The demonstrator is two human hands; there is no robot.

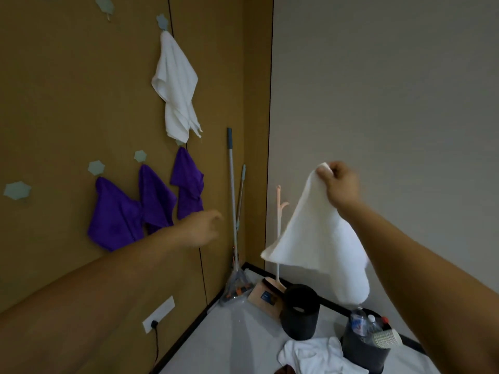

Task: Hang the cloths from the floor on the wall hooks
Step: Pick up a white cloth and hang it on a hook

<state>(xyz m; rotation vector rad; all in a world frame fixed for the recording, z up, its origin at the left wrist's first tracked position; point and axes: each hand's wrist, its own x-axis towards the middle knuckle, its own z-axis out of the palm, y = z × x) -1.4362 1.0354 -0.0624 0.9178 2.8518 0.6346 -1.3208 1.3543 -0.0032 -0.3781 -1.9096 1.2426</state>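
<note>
My right hand (340, 182) pinches the top corner of a white cloth (318, 238), which hangs in the air in front of the grey wall. My left hand (201, 228) reaches out toward the brown wall, blurred, with nothing in it. On that wall a white cloth (175, 85) hangs from a pale hook (162, 21), and three purple cloths (118, 214) hang lower down. Bare hooks (17, 190) sit further left and one at the top (104, 2). A pile of white cloths (316, 354) lies on the floor.
Two mop handles (232, 190) lean in the corner. A wooden brush and dustpan (267, 295), a black bin (299, 311) and a second bin with bottles and paper cups (367, 338) stand on the floor. A wall socket (158, 314) has a black cable plugged in.
</note>
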